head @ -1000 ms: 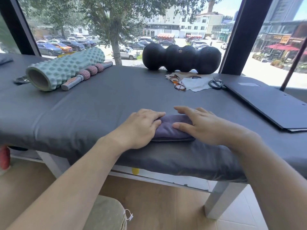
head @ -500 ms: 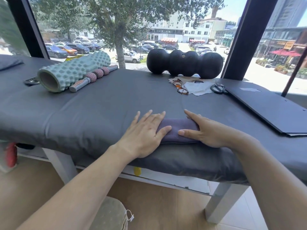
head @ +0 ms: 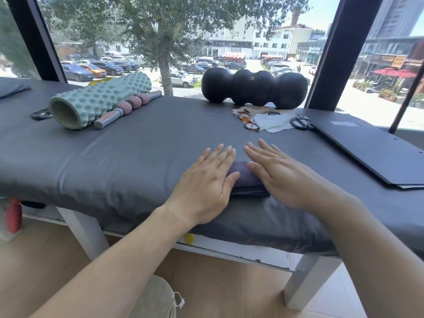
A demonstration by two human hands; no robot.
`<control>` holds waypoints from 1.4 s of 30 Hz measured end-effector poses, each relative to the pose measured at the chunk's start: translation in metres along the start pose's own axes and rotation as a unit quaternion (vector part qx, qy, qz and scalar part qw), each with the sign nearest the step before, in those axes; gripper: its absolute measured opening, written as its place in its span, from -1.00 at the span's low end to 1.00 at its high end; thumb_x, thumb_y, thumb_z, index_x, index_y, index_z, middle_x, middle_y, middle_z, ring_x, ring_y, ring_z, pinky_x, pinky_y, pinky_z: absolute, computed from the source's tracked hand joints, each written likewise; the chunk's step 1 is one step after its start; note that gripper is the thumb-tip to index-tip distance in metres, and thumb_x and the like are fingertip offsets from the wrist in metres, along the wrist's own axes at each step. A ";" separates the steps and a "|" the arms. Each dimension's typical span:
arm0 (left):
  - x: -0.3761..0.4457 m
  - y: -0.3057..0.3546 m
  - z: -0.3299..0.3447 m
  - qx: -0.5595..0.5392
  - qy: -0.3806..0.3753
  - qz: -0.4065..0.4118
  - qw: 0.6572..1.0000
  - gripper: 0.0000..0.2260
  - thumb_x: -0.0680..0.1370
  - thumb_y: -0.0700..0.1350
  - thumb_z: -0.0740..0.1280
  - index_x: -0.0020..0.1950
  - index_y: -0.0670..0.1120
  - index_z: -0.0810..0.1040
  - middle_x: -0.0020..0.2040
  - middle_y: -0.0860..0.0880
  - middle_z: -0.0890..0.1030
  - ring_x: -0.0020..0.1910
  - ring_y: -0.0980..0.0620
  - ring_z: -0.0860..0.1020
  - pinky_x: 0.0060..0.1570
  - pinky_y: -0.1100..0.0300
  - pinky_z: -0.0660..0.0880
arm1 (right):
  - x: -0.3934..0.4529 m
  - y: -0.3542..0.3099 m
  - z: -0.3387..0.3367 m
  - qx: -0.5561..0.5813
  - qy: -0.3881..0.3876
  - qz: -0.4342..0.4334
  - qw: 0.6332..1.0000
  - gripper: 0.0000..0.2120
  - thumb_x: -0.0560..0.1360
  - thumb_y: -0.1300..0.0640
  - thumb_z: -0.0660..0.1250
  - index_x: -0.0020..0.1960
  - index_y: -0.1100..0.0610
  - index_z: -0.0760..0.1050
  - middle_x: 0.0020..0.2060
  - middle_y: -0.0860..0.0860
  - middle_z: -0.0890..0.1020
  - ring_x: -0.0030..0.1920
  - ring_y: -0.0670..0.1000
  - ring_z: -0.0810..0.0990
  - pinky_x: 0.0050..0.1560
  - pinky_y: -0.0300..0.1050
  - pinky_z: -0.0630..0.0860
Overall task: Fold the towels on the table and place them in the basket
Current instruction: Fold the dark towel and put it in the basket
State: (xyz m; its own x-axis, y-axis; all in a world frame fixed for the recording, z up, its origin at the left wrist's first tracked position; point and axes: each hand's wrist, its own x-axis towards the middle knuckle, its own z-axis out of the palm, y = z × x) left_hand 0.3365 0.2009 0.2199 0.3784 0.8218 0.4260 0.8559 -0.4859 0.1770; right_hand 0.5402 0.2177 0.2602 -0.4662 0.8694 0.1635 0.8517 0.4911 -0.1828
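While I watch from far away, both hands lie flat with straight fingers on one small purple towel (head: 246, 177), folded into a soft, thick pad near the front edge of the table (head: 137, 157). My left hand (head: 206, 182) covers its left end and my right hand (head: 282, 177) covers its right end; neither one grips it. A moment ago the right thumb was tucked at the towel's side, and now the fingers reach past it. The table has a smooth grey cover. Farther back sit one bumpy green foam roller (head: 98, 102), one stick with three pink balls (head: 128, 109), one pair of glasses (head: 250, 120), one pair of scissors (head: 300, 122), a flat black board (head: 371, 148), and one lumpy black roller (head: 254, 88).
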 end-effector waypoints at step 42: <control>-0.248 -0.176 -0.050 -0.428 0.101 -0.479 0.760 -0.41 0.35 0.25 0.52 -0.03 -0.28 0.58 -0.18 -0.19 0.65 -0.22 -0.07 0.57 -0.19 0.03 0.45 | 0.049 -0.271 0.175 0.246 -0.276 -0.057 0.927 -0.86 0.58 -0.05 0.37 -0.06 0.00 0.50 -0.23 -0.09 0.61 -0.24 -0.08 0.55 -0.32 -0.19 0.39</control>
State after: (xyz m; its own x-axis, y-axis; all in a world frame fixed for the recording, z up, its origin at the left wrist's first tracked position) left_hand 0.0744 0.0679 0.1277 -0.4097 0.8999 -0.1496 0.1297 0.2197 0.9669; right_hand 0.2449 0.1373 0.1481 -0.7144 0.6381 -0.2872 0.6397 0.4292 -0.6377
